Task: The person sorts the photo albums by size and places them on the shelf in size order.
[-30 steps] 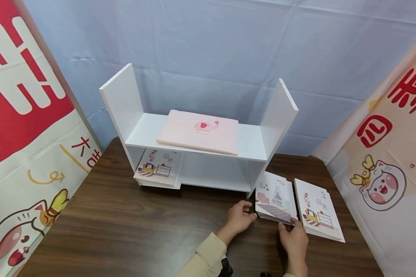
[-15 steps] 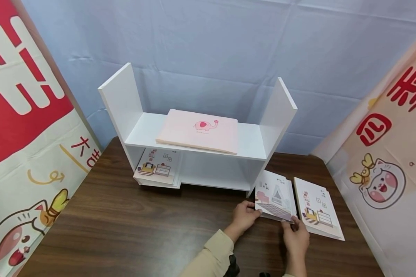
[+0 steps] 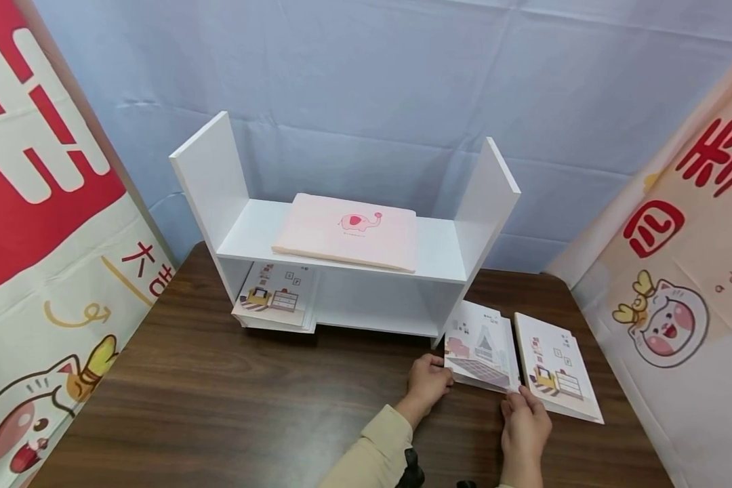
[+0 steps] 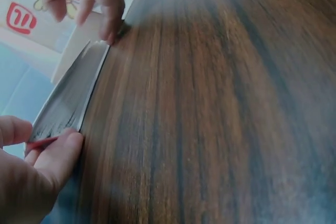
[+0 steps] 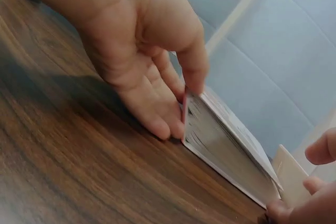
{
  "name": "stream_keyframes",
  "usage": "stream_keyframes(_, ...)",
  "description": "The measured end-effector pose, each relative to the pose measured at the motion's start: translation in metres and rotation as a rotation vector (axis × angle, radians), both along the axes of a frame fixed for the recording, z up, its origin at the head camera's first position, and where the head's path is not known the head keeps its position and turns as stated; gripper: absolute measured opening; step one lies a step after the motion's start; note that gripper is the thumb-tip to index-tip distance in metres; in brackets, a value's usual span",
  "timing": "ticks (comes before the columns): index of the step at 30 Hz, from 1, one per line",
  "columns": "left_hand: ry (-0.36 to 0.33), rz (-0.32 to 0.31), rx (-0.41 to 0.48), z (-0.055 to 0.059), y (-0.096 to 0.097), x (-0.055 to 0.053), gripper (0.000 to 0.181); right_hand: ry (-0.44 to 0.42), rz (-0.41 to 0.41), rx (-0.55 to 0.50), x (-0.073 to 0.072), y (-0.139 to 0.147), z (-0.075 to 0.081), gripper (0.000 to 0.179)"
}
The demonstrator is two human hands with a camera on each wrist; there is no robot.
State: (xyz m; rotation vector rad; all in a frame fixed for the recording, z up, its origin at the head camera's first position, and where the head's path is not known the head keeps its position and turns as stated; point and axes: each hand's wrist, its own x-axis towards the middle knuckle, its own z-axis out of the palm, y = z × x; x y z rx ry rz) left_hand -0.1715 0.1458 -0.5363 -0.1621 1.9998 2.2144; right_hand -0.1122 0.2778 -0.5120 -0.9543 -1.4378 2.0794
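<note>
Right of the shelf unit, a book [image 3: 478, 347] with a pink chair and a checked rug on its cover lies on the table. My left hand [image 3: 429, 381] holds its near left corner. In the right wrist view, the left thumb is on the cover and the left fingers [image 5: 157, 114] are against the spine. Near the right corner is my right hand [image 3: 524, 427]; in the left wrist view one of its fingertips touches the book's page edge [image 4: 71, 93] and the other fingers hang off it. Loose-looking pages show between the covers.
Close on the right lies another book [image 3: 558, 366] with a yellow armchair cover. The white shelf unit [image 3: 341, 301] bears a pink elephant book [image 3: 344, 230] on top and a similar armchair book [image 3: 274, 295] below left. Printed cloths [image 3: 665, 318] hang at the sides.
My left hand has moved right from beside the book to its left corner and taken hold there. My right hand has slid slightly right along the near edge, its fingers straighter.
</note>
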Motion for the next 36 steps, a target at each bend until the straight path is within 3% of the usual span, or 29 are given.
stream_keyframes(5,-0.054,0.057,0.044,-0.001,0.0,-0.001,0.01,0.028,-0.037,-0.116,0.003,0.004,0.0,0.025)
stream_keyframes(12,-0.05,0.077,0.049,0.006,0.0,0.0,0.011,0.033,-0.062,-0.101,0.006,0.009,0.003,0.017)
stream_keyframes(20,-0.081,0.032,0.123,0.007,-0.003,-0.002,0.017,0.101,0.0,-0.406,0.009,0.019,0.004,0.012)
stream_keyframes(26,-0.098,-0.013,0.139,0.009,-0.003,-0.005,0.039,0.204,-0.069,-0.579,0.01,0.025,0.003,0.015)
stream_keyframes(32,-0.123,-0.064,0.14,0.011,-0.001,-0.005,0.047,0.239,-0.125,-0.635,0.008,0.025,0.003,0.024)
stream_keyframes(36,-0.12,-0.066,0.155,0.013,0.0,-0.004,0.047,0.28,-0.168,-0.7,0.007,0.025,0.004,0.018)
